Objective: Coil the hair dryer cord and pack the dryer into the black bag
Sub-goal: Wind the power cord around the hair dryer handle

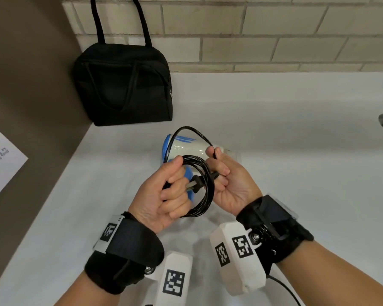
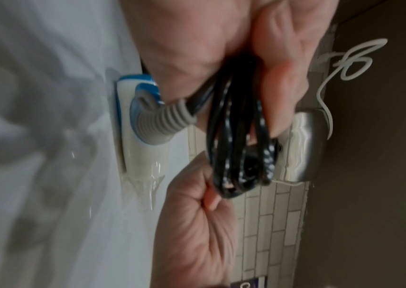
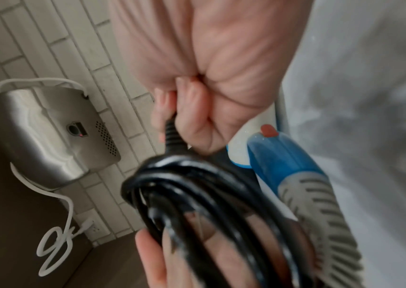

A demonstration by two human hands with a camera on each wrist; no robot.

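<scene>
- Step in hand looks like finishing off the coil: the left hand has its fingers wrapped round a bundle of loops of the black cord, and the right hand is fisted round the end of it, just behind the plug.
- Both hands float right over the hair dryer, which lies on its side on the white counter.
- To do it well, I'd say keep the left grip firm so the loops don't spring apart, and feed the one loose loop arching over the dryer in at the same size as the rest.
- Probably tuck the plug end through or around the bundle, without yanking on the grey ribbed sleeve where the cord leaves the handle.
- Looks-wise: the dryer's white with blue trim and a reddish switch on the blue handle; the cord's thin and glossy.
- The black bag stands behind the dryer, a bit to the left, against the tile wall. Can't tell if it's unzipped.
</scene>
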